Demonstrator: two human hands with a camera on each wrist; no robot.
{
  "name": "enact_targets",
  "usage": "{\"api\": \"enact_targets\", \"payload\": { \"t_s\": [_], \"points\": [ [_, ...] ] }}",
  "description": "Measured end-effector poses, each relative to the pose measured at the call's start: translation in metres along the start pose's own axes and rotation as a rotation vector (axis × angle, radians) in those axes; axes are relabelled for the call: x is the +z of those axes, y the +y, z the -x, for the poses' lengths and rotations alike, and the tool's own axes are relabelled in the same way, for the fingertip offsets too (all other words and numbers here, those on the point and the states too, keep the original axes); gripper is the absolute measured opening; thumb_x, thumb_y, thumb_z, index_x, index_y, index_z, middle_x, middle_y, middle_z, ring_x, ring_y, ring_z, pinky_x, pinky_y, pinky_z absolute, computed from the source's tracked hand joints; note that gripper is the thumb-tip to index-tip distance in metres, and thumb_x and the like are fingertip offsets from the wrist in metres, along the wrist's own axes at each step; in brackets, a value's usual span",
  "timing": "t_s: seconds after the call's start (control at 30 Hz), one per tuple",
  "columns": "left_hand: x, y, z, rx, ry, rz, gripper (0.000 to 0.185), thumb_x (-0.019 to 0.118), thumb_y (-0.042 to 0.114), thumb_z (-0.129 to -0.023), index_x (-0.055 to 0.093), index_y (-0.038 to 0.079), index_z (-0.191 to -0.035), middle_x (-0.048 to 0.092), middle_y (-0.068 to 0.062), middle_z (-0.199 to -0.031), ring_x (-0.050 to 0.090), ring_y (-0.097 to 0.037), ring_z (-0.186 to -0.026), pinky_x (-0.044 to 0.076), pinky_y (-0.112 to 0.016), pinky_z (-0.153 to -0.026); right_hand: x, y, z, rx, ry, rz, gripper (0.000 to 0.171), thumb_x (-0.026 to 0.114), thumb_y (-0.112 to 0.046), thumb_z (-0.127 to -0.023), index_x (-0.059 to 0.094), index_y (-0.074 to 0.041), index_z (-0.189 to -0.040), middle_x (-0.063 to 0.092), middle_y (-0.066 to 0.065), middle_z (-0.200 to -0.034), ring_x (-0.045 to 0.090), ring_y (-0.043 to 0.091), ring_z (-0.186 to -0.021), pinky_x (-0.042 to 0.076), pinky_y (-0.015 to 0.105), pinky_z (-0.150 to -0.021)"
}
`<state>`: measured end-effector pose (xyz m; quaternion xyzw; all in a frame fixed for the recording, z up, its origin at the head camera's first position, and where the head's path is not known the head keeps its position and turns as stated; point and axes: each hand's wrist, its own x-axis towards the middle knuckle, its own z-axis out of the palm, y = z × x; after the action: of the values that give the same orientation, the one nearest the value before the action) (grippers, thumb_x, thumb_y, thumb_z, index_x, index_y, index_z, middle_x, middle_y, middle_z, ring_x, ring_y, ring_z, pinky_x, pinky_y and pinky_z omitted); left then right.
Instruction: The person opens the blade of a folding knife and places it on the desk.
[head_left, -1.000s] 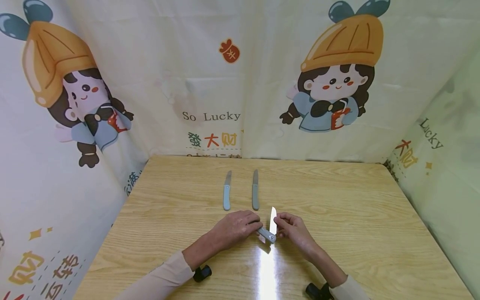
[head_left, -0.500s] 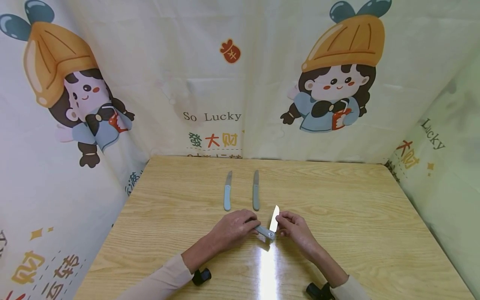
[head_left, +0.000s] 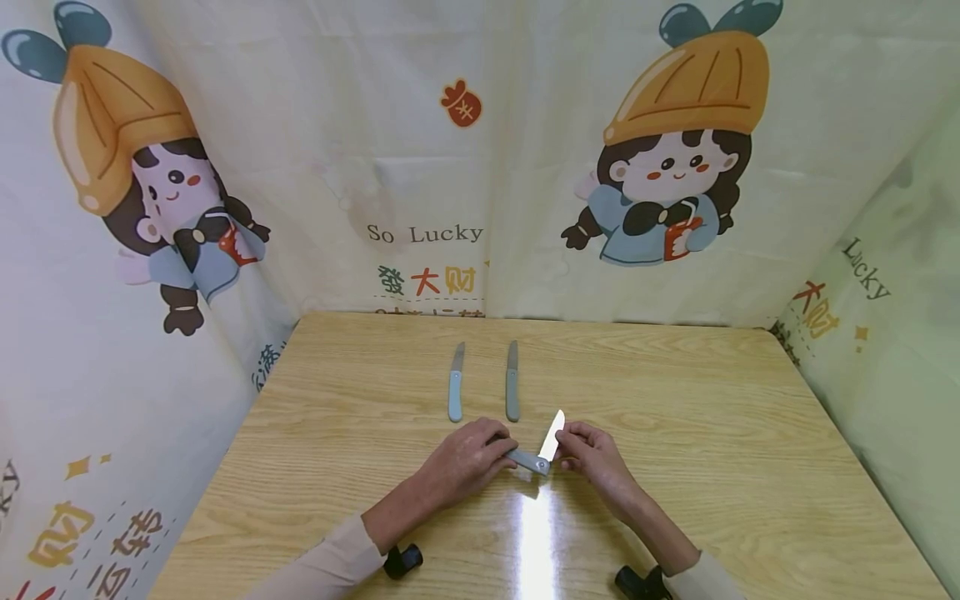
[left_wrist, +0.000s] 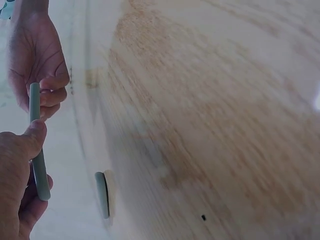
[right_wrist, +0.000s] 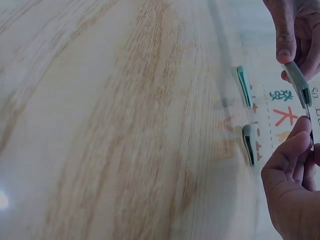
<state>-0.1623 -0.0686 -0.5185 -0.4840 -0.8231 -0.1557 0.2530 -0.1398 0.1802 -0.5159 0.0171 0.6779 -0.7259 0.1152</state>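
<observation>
A folding knife (head_left: 531, 462) with a grey-blue handle is held just above the table between both hands, its bright blade at a wide angle to the handle. The handle's rear part lies in the grip of my left hand (head_left: 467, 460), thumb on one side and fingers on the other, as the left wrist view shows. From the right, my right hand (head_left: 600, 468) pinches the blade (right_wrist: 311, 127) between thumb and fingers. Farther back, a light blue knife (head_left: 455, 396) and a grey knife (head_left: 512, 394) lie unfolded side by side, blades pointing away.
The wooden table (head_left: 712, 400) reaches back to a printed curtain (head_left: 525, 192), which also hangs on both sides. Black wrist-worn devices (head_left: 403, 562) sit below both forearms. A strong light reflection (head_left: 536, 542) lies on the tabletop near the front.
The blade has swung to the right, widening its angle to the handle. My right hand has shifted slightly right with it, and the handle's pivot end has risen a little in view.
</observation>
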Motion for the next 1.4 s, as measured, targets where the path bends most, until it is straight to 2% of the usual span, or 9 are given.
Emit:
{"api": "enact_targets", "payload": {
  "t_s": [0.23,0.57,0.83,1.07,1.4],
  "points": [
    [-0.001,0.002,0.001,-0.018,0.007,-0.020,0.025,0.082,0.026,-0.089,0.077,0.008,-0.106,0.066,-0.002,-0.103,0.061,-0.013,-0.092,0.052,-0.022,-0.081,-0.002,0.002,0.001,-0.027,0.010,0.000,0.021,0.060,-0.012,-0.104,0.057,0.009,-0.105,0.066,0.011,-0.084,0.065,0.017,-0.079,0.056,0.027,-0.072],
    [0.001,0.004,0.005,-0.047,0.028,-0.033,0.023,0.084,0.026,-0.087,0.077,0.009,-0.101,0.065,-0.001,-0.099,0.060,-0.013,-0.088,0.051,-0.023,-0.078,-0.005,0.002,0.002,-0.039,0.000,0.011,0.024,0.060,-0.015,-0.104,0.058,0.009,-0.106,0.067,0.012,-0.089,0.065,0.016,-0.082,0.056,0.029,-0.076],
    [0.005,0.010,0.010,-0.109,0.054,-0.003,0.021,0.085,0.025,-0.086,0.076,0.010,-0.099,0.063,0.001,-0.097,0.058,-0.012,-0.083,0.050,-0.022,-0.072,-0.007,0.002,0.005,-0.027,0.010,0.014,0.024,0.058,-0.018,-0.105,0.059,0.005,-0.098,0.069,0.013,-0.092,0.066,0.018,-0.084,0.056,0.028,-0.077],
    [0.010,0.016,0.012,-0.134,0.090,-0.002,0.023,0.086,0.025,-0.085,0.075,0.009,-0.098,0.061,0.001,-0.095,0.059,-0.012,-0.082,0.052,-0.021,-0.071,-0.007,0.003,0.006,0.002,0.054,0.001,0.022,0.058,-0.016,-0.105,0.059,0.004,-0.097,0.069,0.013,-0.092,0.066,0.017,-0.082,0.056,0.028,-0.076],
    [0.010,0.022,0.011,-0.181,0.103,-0.018,0.022,0.088,0.025,-0.083,0.075,0.010,-0.094,0.062,0.003,-0.090,0.057,-0.010,-0.075,0.050,-0.020,-0.064,-0.004,0.005,0.005,0.007,0.100,-0.037,0.016,0.056,-0.010,-0.104,0.057,0.006,-0.100,0.068,0.013,-0.091,0.066,0.015,-0.078,0.055,0.026,-0.073]
  ]
}}
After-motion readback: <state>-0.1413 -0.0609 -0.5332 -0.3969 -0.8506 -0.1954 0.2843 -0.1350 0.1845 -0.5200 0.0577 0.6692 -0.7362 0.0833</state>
